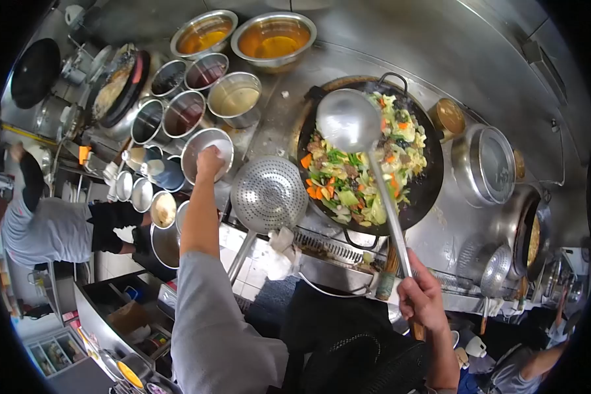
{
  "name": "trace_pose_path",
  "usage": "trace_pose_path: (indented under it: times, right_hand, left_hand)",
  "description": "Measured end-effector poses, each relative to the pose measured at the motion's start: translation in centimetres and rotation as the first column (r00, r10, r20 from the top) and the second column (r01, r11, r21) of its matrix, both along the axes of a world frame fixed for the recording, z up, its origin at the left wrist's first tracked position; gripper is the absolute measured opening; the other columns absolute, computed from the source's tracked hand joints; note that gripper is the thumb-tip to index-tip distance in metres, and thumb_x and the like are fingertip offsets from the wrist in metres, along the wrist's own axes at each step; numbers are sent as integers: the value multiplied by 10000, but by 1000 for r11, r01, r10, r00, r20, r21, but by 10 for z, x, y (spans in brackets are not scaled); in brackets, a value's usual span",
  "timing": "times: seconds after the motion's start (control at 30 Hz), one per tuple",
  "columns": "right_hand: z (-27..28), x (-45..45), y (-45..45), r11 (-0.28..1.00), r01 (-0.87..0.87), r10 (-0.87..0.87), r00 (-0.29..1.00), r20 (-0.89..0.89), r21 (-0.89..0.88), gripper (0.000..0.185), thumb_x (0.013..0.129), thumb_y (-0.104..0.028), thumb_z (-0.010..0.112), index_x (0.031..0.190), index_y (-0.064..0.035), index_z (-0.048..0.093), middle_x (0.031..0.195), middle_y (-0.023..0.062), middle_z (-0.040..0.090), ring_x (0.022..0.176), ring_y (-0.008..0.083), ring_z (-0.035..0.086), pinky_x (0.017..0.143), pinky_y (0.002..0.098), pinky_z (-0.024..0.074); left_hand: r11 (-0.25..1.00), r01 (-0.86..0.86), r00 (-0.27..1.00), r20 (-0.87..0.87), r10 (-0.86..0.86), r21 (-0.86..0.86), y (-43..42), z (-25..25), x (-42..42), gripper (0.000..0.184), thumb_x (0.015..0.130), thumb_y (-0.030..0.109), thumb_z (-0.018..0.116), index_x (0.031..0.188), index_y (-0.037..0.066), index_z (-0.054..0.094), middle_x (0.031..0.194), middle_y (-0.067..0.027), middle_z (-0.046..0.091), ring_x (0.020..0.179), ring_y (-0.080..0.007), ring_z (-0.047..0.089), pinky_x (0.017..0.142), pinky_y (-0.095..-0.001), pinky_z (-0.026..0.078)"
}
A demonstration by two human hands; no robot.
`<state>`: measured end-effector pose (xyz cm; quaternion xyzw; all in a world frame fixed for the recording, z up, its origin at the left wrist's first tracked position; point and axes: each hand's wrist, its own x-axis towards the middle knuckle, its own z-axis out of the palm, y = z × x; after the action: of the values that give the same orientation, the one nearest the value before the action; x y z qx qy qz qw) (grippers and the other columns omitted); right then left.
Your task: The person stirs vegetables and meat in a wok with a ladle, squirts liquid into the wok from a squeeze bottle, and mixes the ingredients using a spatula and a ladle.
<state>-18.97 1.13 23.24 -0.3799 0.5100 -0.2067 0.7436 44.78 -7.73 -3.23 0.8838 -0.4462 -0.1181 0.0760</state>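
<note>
Taking the wok [433, 174] as the clock centre, a co-worker [49, 226] stands far off between eight and nine o'clock. At nine, the left hand [209, 161] reaches down into a steel bowl [188, 157]; its fingertips are hidden, so whether they grip anything cannot be told. Sauce tins [184, 113] cluster around ten. A strainer [268, 196] lies at eight. Inside the wok, the ladle [340, 125] hangs its round end toward eleven over chopped food [358, 190]. Between five and six, the right hand [423, 299] is closed around the ladle's handle. A pot [465, 161] sits at three.
</note>
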Motion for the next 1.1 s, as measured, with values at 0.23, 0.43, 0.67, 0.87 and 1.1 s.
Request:
trace_pose_path:
  times: [0.23, 0.43, 0.67, 0.87, 1.1]
  right_hand:
    - [-13, 70, -32, 956, -191, 144, 967, 208, 225, 653, 1078, -214, 609, 1658, -192, 310, 739, 40, 540, 479, 100, 470, 438, 271, 419]
    - [-17, 77, -33, 901, -212, 27, 898, 439, 378, 621, 1081, -247, 611, 1644, -245, 347, 796, 27, 538, 482, 81, 439, 430, 270, 398]
    - [-5, 12, -24, 996, -76, 74, 996, 42, 49, 632, 1059, -170, 621, 1636, -193, 367, 731, 98, 620, 482, 184, 566, 472, 333, 475]
    - [-58, 19, -84, 566, -483, -141, 742, -655, -669, 579, 989, -127, 645, 1543, -109, 479, 928, 293, 704, 806, 496, 690, 733, 544, 541]
    - [-114, -36, -80, 342, -840, -152, 394, -906, -422, 591, 1002, -180, 617, 1561, -317, 479, 953, 149, 695, 727, 405, 700, 678, 524, 590]
  left_hand:
    - [835, 261, 911, -162, -379, -485, -32, 163, -107, 258, 857, 202, 813, 1066, 55, 777, 953, -125, 793, 862, -220, 768, 799, -341, 593]
    - [775, 342, 913, -7, -408, -531, -38, 191, -153, 190, 890, 188, 791, 1016, 46, 790, 925, -130, 791, 829, -247, 770, 775, -357, 589]
    - [970, 216, 944, 276, -178, -112, 39, 31, -8, 450, 1077, 381, 465, 952, 55, 749, 1033, -224, 745, 947, -455, 716, 852, -561, 565]
    - [934, 202, 979, 98, -181, -293, 85, 42, -101, 399, 1065, 283, 533, 1358, 27, 620, 1204, -216, 714, 1146, -434, 666, 1086, -507, 465]
    - [850, 71, 953, -216, -213, -522, 185, 43, -227, 566, 898, 125, 777, 1387, -49, 551, 1290, -269, 638, 1219, -440, 598, 1049, -489, 476]
